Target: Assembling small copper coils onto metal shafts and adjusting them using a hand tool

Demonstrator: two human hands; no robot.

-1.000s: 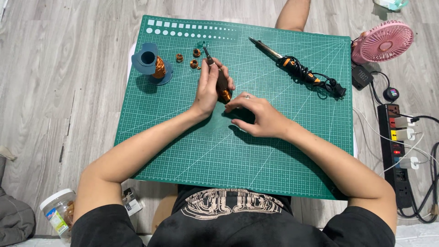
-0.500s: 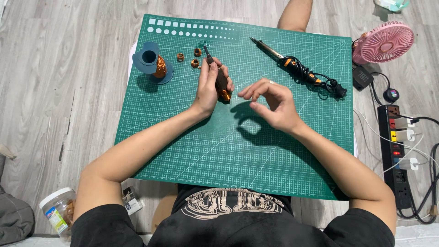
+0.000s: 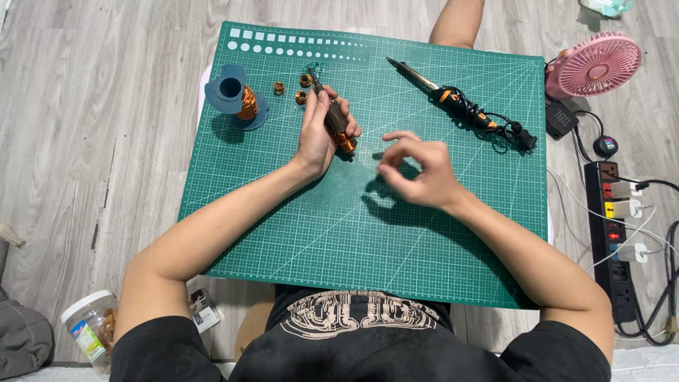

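Right hand (image 3: 417, 170) lifted off the mat (image 3: 453, 233) since a second ago, fingertips pinched together mid-frame, on what unclear; left hand (image 3: 318, 134) still clamped on the tool (image 3: 334, 119).

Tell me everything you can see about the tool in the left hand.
The tool is a slim rod-shaped piece with a dark brown body, a thin metal tip pointing up and away from the person, and an orange, copper-coloured end nearest the body. The left hand wraps its middle, fingers curled over it, holding it tilted just above the green cutting mat. The right hand is apart from it, fingers pinched. Finer details are too small to tell.
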